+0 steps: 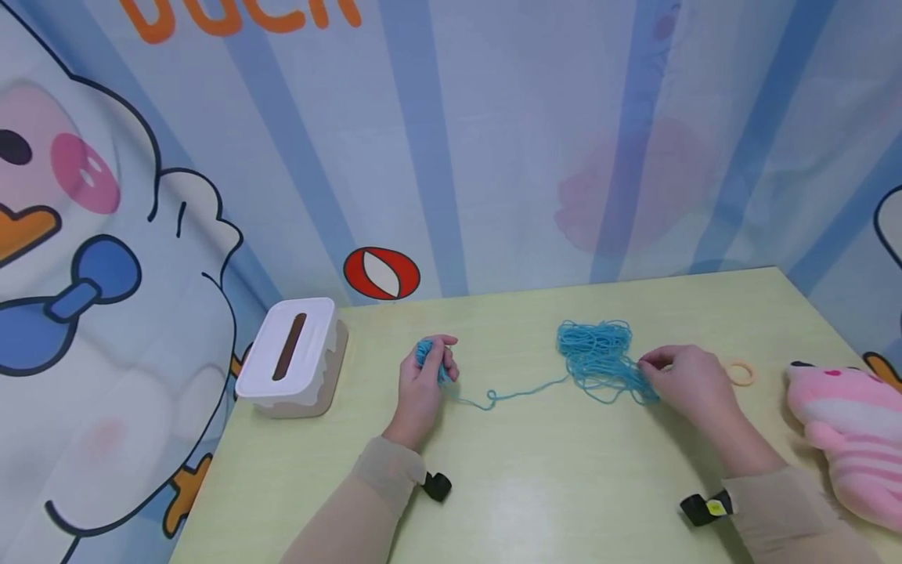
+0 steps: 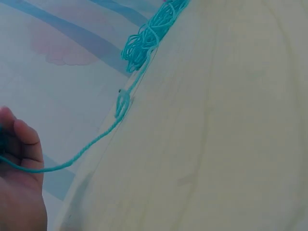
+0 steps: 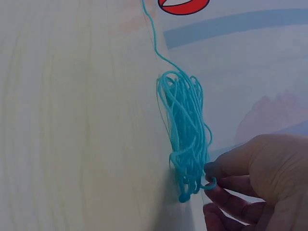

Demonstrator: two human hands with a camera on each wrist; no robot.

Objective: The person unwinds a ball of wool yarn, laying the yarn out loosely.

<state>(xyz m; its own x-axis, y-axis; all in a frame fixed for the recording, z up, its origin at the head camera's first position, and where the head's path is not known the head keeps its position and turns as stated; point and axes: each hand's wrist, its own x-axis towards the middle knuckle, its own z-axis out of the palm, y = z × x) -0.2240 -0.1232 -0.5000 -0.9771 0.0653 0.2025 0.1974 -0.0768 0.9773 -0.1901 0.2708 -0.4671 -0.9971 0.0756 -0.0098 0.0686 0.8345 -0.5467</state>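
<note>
A loose pile of blue yarn (image 1: 597, 354) lies on the table, right of the middle. From it a single strand (image 1: 530, 391) with a small loop runs left to a small wound ball of the same yarn (image 1: 423, 352). My left hand (image 1: 420, 384) holds that ball with its fingers curled round it; in the left wrist view only part of the hand (image 2: 21, 163) shows. At the pile's right end, my right hand (image 1: 687, 382) pinches a bit of yarn between thumb and fingers. The right wrist view shows this hand (image 3: 262, 178) beside the yarn pile (image 3: 185, 130).
A white-lidded box (image 1: 292, 352) with a brown slot stands at the table's left. To the right are a pale orange ring (image 1: 740, 374) and a pink striped plush toy (image 1: 856, 439). A printed curtain (image 1: 493, 157) hangs behind the table (image 1: 521, 486).
</note>
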